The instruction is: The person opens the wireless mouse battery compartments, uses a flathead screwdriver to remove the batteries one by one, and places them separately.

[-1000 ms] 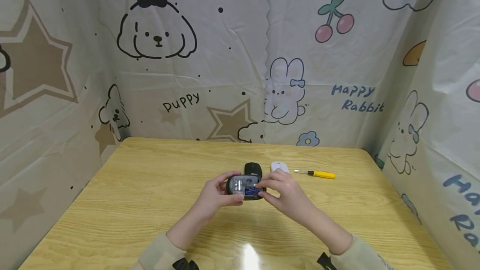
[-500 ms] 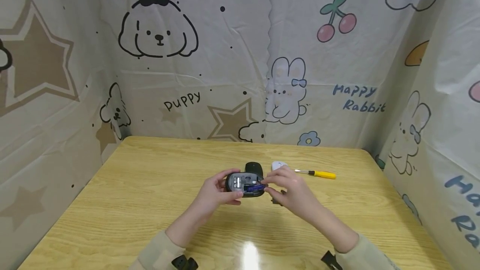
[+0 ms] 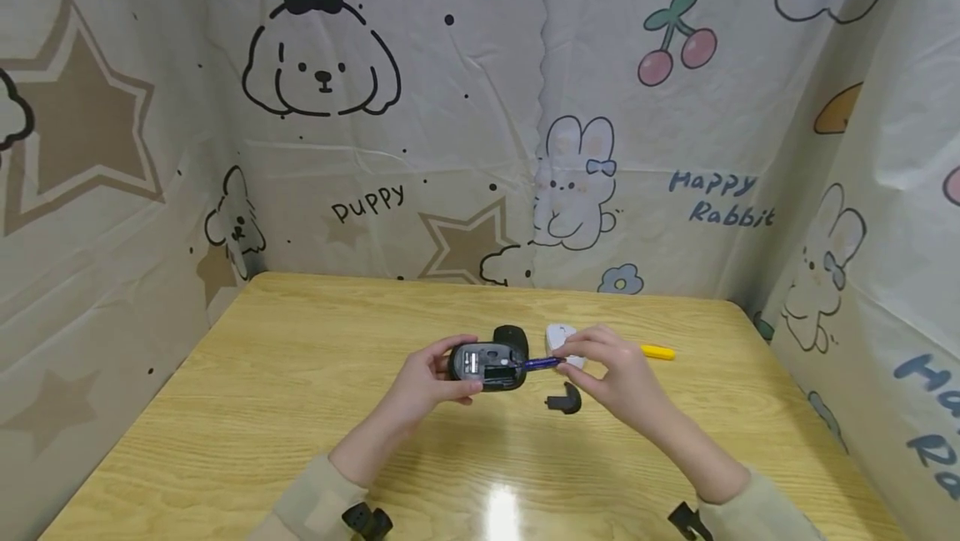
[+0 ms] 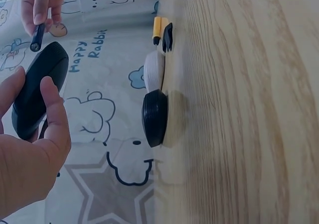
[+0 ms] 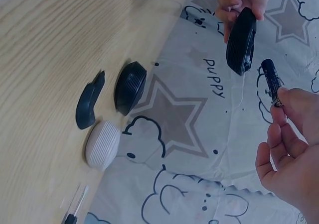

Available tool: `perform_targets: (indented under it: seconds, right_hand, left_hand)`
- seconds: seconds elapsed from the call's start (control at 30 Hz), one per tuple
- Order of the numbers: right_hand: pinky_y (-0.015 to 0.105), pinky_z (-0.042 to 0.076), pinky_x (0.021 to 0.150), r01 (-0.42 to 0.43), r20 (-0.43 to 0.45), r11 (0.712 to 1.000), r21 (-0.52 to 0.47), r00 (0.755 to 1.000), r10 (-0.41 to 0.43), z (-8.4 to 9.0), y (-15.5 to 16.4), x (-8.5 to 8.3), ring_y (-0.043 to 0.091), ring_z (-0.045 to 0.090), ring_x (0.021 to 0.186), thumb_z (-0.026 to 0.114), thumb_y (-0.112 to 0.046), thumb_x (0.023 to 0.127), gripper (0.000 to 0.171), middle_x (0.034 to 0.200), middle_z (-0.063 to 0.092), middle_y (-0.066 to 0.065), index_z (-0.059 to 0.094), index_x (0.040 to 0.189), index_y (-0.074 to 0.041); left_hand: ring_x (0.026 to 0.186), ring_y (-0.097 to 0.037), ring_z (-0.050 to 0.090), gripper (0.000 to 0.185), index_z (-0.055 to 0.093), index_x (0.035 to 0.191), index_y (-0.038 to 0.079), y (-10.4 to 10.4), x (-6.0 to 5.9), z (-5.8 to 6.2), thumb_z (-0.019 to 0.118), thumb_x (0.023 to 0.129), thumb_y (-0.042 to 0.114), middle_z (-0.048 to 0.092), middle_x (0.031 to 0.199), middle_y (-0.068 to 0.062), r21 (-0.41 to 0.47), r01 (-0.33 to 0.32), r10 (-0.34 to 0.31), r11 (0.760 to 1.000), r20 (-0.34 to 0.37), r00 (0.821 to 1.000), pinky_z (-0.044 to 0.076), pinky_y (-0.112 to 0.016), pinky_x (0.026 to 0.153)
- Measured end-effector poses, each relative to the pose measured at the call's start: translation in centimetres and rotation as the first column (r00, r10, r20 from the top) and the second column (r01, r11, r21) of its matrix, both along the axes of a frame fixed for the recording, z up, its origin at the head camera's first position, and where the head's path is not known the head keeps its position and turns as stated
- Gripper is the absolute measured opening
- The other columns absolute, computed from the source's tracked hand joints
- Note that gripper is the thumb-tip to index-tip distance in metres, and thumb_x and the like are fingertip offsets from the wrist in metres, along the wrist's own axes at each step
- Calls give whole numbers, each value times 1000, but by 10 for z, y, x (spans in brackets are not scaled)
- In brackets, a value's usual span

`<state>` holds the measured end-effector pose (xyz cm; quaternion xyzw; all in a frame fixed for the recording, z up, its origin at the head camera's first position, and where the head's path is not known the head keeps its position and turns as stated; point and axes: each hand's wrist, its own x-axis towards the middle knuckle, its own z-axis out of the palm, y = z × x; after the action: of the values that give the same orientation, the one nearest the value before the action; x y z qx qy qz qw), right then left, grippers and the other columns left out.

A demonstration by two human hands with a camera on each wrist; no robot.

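My left hand [image 3: 427, 383] holds a black computer mouse [image 3: 475, 352] above the table, its grey underside turned up and its battery bay uncovered. Between thumb and fingertips of my right hand [image 3: 618, 370] is a slim blue battery [image 3: 542, 364], pinched at its right end. In the head view its left end meets the mouse's edge; in the right wrist view, the battery [image 5: 271, 82] is apart from the mouse [image 5: 240, 42]. A curved black battery cover [image 3: 567, 401] lies on the wood below the right hand.
Behind the held mouse stands a second black mouse [image 3: 510, 338]. Beside it sits a white mouse [image 3: 557, 336], partly hidden by the right hand. A screwdriver with a yellow handle [image 3: 658, 353] lies farther right. Printed cloth [image 3: 465, 107] hangs around the wooden table [image 3: 337, 324].
The battery has come out of the mouse's bay as my right hand moved right with it. The black cover on the table has come into full view. My left hand has barely moved.
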<state>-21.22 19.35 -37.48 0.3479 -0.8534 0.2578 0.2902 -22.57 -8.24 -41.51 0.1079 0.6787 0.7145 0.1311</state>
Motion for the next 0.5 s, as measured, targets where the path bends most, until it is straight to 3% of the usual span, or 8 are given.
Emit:
perform_targets:
  seconds: [0.3,0.5]
  right_hand:
    - [36,56,76,99,60,995,-10,993,-98,-12,25,-7,13,63,89,81,-10,71,21,92,68,-6,73,89,-16]
    - [31,55,68,147,112,989,-7,983,-145,-25,42,-14,13,62,86,80,-10,74,19,93,68,-5,73,90,-17]
  left_hand:
    - [97,-24,64,67,52,134,11,-3,-9,-7,78,73,1,55,124,-23,-13,12,-11,1000,24,1000,57,-37,78]
    - [95,-25,64,68,52,133,10,-3,-17,-12,80,72,2,54,125,-23,-35,9,-8,999,25,1000,57,-38,77]
